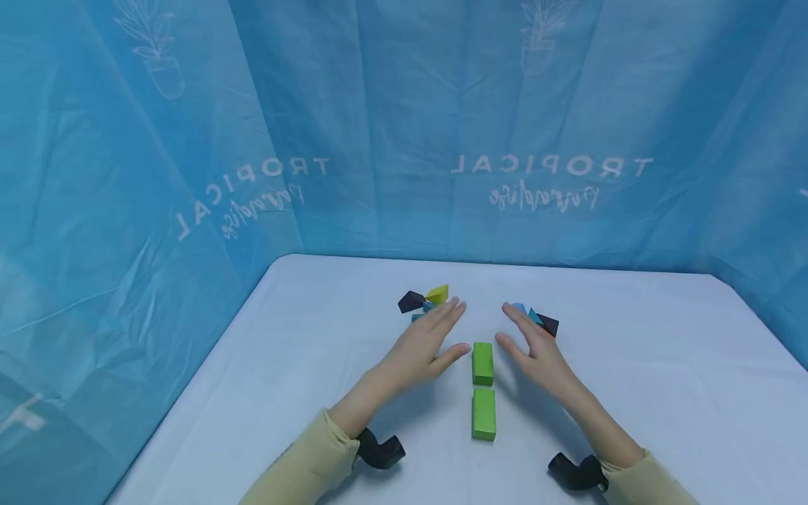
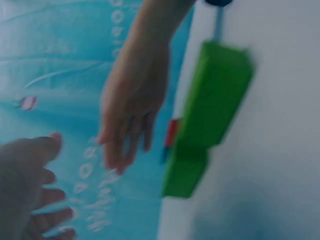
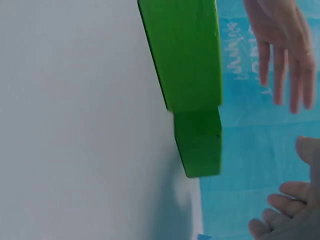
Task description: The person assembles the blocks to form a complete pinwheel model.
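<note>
Two green rectangular blocks lie on the white table in line, one farther away and one nearer, with a narrow gap between them. To their left hovers my left hand, fingers extended and thumb apart, holding nothing. On the other side my right hand mirrors it, fingers straight and also without anything in its grasp. Both wrist views show the green blocks from the side, apart from the hands; the left wrist view is blurred.
Beyond my left hand lie a black piece, a yellow piece and partly hidden blue pieces. Behind the right fingers are another black piece and blue ones. A blue printed curtain borders the white table.
</note>
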`<action>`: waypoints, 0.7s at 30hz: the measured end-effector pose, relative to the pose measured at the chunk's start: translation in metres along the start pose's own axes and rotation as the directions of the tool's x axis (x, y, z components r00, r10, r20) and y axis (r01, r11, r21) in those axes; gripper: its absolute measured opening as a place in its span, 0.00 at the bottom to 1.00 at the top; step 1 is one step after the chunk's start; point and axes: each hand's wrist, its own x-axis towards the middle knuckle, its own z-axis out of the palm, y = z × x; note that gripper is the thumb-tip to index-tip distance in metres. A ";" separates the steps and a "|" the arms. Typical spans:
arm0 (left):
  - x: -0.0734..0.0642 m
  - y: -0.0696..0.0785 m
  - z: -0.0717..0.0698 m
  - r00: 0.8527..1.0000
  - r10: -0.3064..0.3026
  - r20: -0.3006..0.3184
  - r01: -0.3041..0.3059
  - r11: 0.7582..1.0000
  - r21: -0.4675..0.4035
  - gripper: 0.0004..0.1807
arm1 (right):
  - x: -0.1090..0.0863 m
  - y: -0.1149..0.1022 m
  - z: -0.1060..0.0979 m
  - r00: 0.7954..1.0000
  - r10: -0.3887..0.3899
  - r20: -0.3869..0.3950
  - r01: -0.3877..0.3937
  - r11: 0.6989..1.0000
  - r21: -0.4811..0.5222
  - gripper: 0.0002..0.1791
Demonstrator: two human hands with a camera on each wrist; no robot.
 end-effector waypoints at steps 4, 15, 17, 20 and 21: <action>-0.016 0.012 0.022 0.991 0.093 -0.098 -0.113 0.968 -0.223 0.26 | -0.003 0.002 0.006 1.000 -0.012 -0.011 0.014 0.980 0.196 0.27; -0.047 0.020 0.061 0.981 -0.147 -0.129 0.057 0.846 -0.531 0.23 | -0.004 0.015 0.017 0.995 0.100 0.000 -0.092 0.915 0.392 0.24; -0.049 0.022 0.064 0.979 -0.160 -0.124 0.070 0.842 -0.536 0.23 | -0.005 0.018 0.020 0.996 0.093 0.006 -0.088 0.921 0.379 0.24; -0.052 0.024 0.068 0.983 -0.145 -0.116 0.062 0.844 -0.533 0.23 | -0.007 0.021 0.024 0.998 0.062 0.025 -0.067 0.928 0.367 0.24; -0.052 0.025 0.070 0.984 -0.135 -0.113 0.056 0.848 -0.527 0.23 | -0.008 0.022 0.025 0.998 0.051 0.031 -0.059 0.930 0.362 0.24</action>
